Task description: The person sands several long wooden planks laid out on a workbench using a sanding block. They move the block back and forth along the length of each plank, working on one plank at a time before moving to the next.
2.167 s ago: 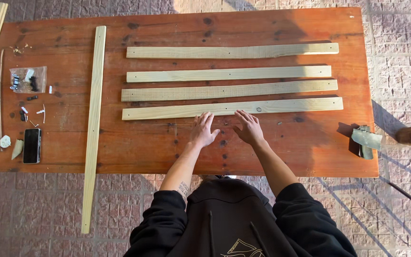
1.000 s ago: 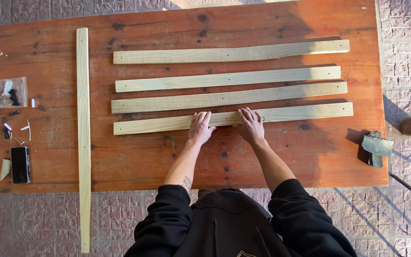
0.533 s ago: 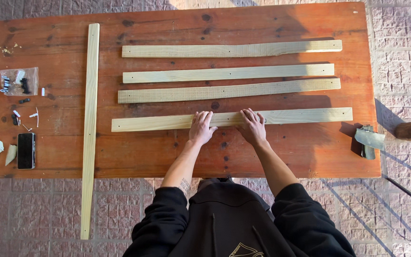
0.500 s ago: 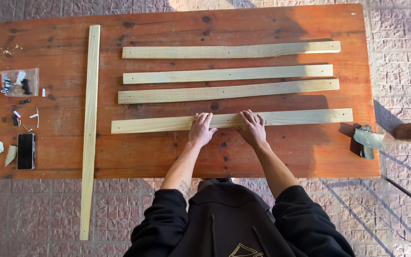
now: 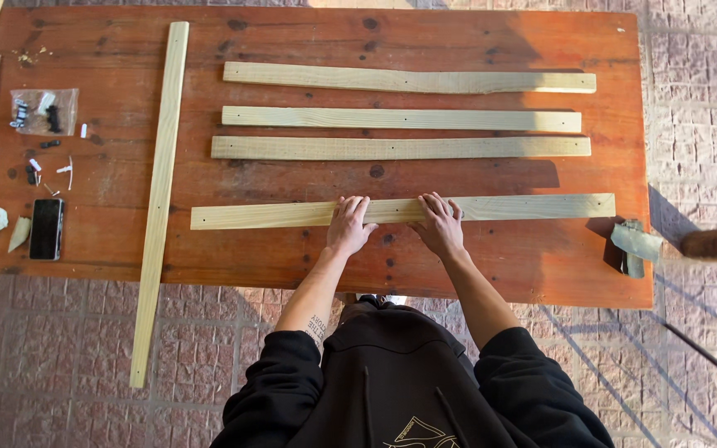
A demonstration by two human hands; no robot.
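Observation:
My left hand (image 5: 348, 225) and my right hand (image 5: 439, 223) lie flat, fingers spread, on the nearest pale wooden slat (image 5: 533, 206), near its middle. That slat lies crosswise on the reddish wooden table (image 5: 508, 265), a clear gap away from the others. Beyond it lie three more slats, parallel to it: one (image 5: 400, 148) closest, one (image 5: 400, 119) in the middle and one (image 5: 408, 80) farthest. Neither hand grips anything.
A long slat (image 5: 158, 199) lies lengthwise at the left and overhangs the table's near edge. Left of it are a dark phone (image 5: 46, 229), a clear bag of small parts (image 5: 42, 111) and loose bits. A hammer-like tool (image 5: 634, 246) rests at the right edge. Brick paving surrounds the table.
Both hands have slid the nearest slat toward me, widening the gap to the third slat. The other slats have stayed in place.

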